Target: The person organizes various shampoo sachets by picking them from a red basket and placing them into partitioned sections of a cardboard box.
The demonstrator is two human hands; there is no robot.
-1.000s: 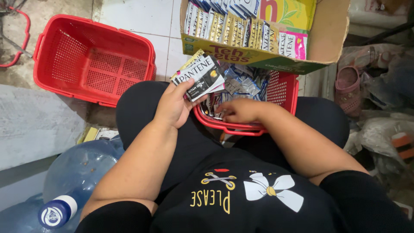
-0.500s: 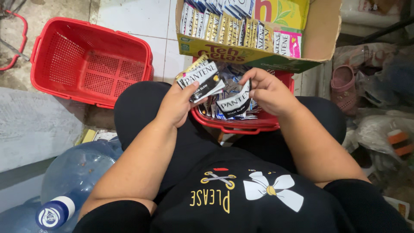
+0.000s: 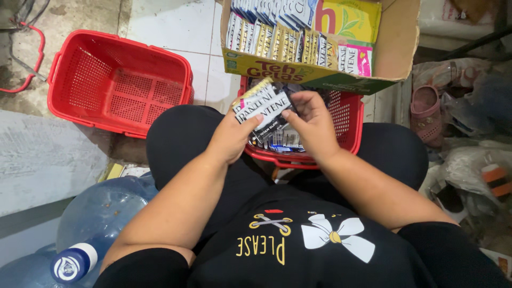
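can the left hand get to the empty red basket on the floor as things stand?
Probably yes, once freed. The left hand grips a stack of sachets, the right hand touching it too. The empty red basket sits open-topped on the same side, with only the person's knee between.

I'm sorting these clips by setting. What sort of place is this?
Probably the back of a small shop or a stockroom. A cardboard box holds rows of small packets, red plastic baskets sit on the tiled floor, and both the left hand and right hand hold sachets.
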